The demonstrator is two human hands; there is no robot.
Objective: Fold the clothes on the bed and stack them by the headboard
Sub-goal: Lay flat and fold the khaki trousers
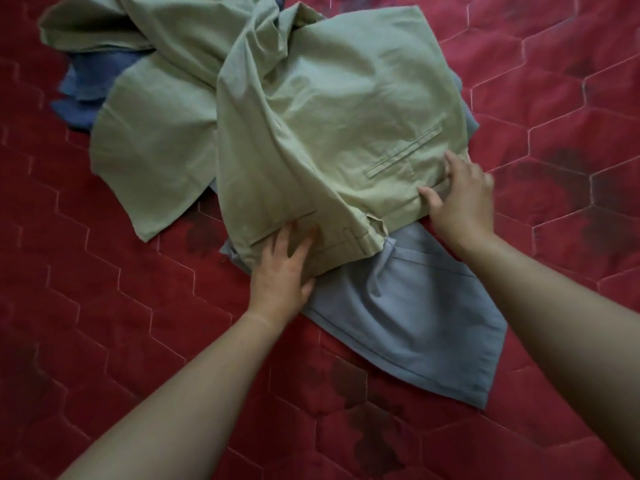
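Observation:
Pale green trousers [329, 109] lie crumpled across the middle of the red quilted bed [104, 323], waistband toward me, legs trailing to the upper left. My left hand [282, 268] rests flat with spread fingers on the left end of the waistband. At the right end of the waistband, near a welt pocket, my right hand [460, 195] touches the cloth with fingers spread. A light blue garment [415, 313] lies flat under the trousers and sticks out toward me.
A darker blue garment [83, 91] peeks out from under the trouser legs at the upper left. The red bed cover stretches on all sides; no headboard is in view.

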